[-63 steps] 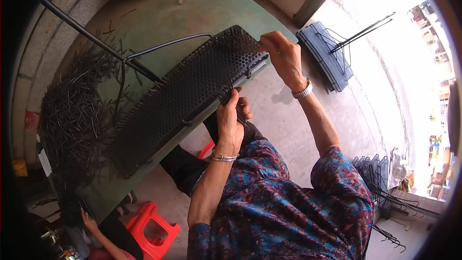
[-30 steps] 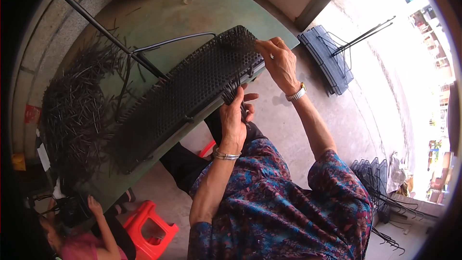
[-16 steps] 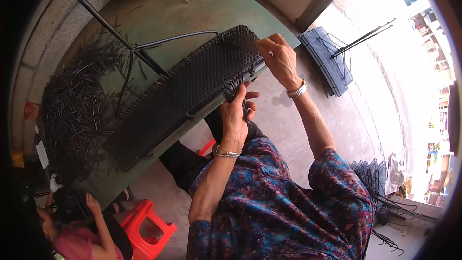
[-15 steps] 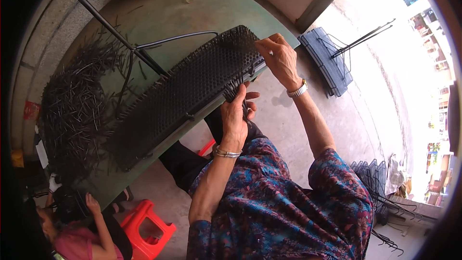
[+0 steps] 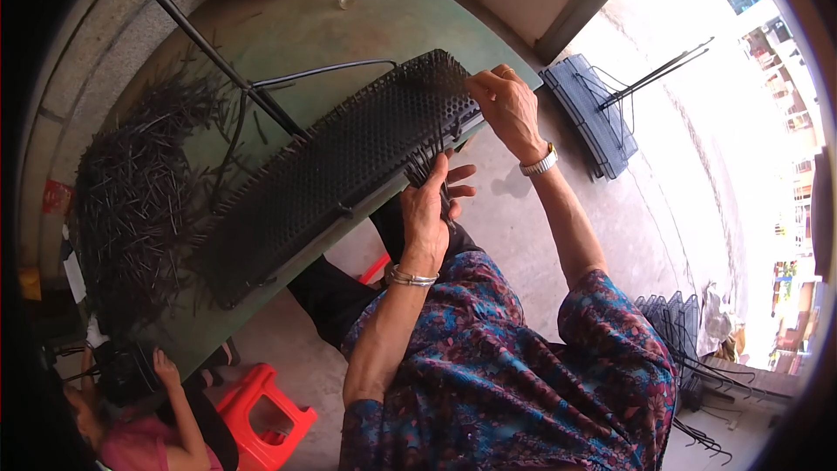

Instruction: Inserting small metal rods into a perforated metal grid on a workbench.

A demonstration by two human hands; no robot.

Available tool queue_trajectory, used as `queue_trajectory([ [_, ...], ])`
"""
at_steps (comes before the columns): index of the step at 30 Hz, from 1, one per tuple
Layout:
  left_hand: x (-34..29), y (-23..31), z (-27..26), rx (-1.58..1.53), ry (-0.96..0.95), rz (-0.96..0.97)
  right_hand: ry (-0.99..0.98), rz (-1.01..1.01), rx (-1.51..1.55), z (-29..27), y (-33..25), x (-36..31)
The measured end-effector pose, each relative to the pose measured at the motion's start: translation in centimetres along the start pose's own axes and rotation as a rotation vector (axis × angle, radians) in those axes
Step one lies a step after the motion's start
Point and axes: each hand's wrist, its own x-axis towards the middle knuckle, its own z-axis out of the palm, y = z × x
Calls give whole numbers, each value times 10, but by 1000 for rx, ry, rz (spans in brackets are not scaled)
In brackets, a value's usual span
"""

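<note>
A long black perforated panel lies slantwise on the green table, its surface full of small holes and short bits standing along its far edge. My left hand is closed round a bunch of thin black strips, just off the panel's near edge, with some fingers loosely spread. At the panel's right end, my right hand pinches with thumb and forefinger; what sits between the fingertips is too small to make out. A large heap of loose black strips covers the table's left side.
A black metal rod with forked braces rises from the panel's far side. Beyond the table, a similar panel with rods stands on the floor. A red stool and another person's hand are at lower left.
My right hand has shifted very slightly right and down at the panel's end. My left hand keeps its bunch of strips almost in place.
</note>
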Motion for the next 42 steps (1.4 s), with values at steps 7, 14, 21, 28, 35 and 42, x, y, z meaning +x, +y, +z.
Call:
queue_trajectory([
  [7, 1, 1, -1, 4, -26, -2, 29, 72, 25, 3, -7, -9],
  [14, 2, 2, -7, 5, -56, -5, 75, 48, 4, 4, -10, -5],
  [21, 4, 0, -6, 10, -49, -28, 65, 53, 15, 4, -6, -7],
  [28, 5, -3, -6, 16, -59, -11, 69, 26, -23, 9, 4, 1],
  [35, 5, -4, -6, 43, -47, 5, -2, -11, 14, 9, -2, -2],
  [42, 5, -3, -1, 78, -61, -15, -102, 40, 64, -4, 0, -9],
])
